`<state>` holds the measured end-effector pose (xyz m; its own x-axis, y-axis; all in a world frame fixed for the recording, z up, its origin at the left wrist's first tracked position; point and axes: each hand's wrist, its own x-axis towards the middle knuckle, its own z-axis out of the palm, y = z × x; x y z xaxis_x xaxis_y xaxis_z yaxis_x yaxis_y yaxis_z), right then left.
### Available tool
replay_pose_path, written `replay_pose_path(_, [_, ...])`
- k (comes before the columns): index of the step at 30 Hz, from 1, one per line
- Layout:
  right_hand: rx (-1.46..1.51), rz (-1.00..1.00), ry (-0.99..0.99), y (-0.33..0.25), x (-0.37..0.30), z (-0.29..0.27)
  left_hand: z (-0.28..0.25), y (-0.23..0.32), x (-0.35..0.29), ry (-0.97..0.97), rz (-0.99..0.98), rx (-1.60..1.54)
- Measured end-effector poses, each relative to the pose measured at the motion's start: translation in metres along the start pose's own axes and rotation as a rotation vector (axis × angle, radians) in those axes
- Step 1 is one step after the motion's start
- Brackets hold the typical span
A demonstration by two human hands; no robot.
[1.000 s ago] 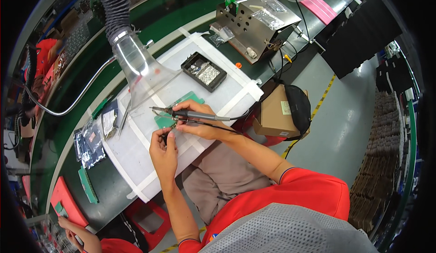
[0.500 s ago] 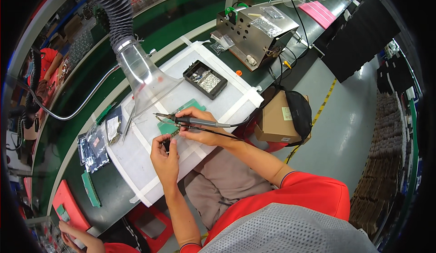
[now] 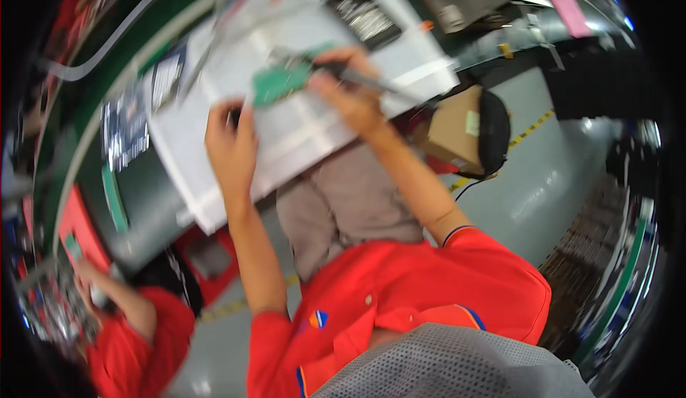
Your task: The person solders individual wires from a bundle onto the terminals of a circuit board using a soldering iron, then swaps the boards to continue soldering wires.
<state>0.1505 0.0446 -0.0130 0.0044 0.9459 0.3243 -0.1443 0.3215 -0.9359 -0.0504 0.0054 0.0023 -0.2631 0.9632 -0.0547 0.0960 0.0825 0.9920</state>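
My right hand (image 3: 351, 92) is closed around the grey handle of a soldering iron (image 3: 370, 82), its tip end blurred above the work mat. A green circuit board (image 3: 280, 83) lies on the white mat (image 3: 300, 130), just left of that hand. Nearer the mat's left side, my left hand (image 3: 232, 141) pinches a small black part (image 3: 234, 117); blur hides its exact kind. A gap separates the left fingers from the board.
A black tray (image 3: 363, 16) of small metal parts sits at the mat's far side. Silvery bags (image 3: 126, 126) lie left, near another green board (image 3: 114, 198). A cardboard box (image 3: 455, 128) stands at right. A co-worker in red (image 3: 153, 334) is at lower left.
The whole view has shifted and blurred, the bench now higher in the picture. My hands have moved apart; the left has drawn away from the board, leaving more of it showing.
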Motion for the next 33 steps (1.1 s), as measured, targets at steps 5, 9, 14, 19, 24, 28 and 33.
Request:
replay_pose_path(5, [0.082,-0.087,0.215,0.011,0.000,0.000,0.000,-0.005,0.007,0.037,0.075,-0.058])
replay_pose_path(9, [0.205,-0.056,0.170,0.017,-0.002,-0.002,0.006,0.006,0.008,0.051,-0.006,-0.047])
replay_pose_path(14, [0.121,-0.174,0.242,0.021,-0.003,-0.005,0.017,0.003,0.004,-0.023,-0.014,-0.064])
replay_pose_path(19, [0.110,-0.163,0.277,0.007,-0.008,0.007,0.016,-0.018,0.004,0.011,0.202,0.011])
replay_pose_path(24, [0.023,-0.143,0.215,0.000,-0.005,0.002,0.025,-0.014,0.004,0.032,0.229,0.024])
replay_pose_path(28, [0.066,-0.150,0.254,0.017,-0.003,-0.005,0.025,-0.017,0.005,0.018,0.234,0.038])
replay_pose_path(33, [0.070,-0.134,0.230,0.015,-0.003,-0.003,0.021,-0.020,0.006,0.008,0.220,0.033])
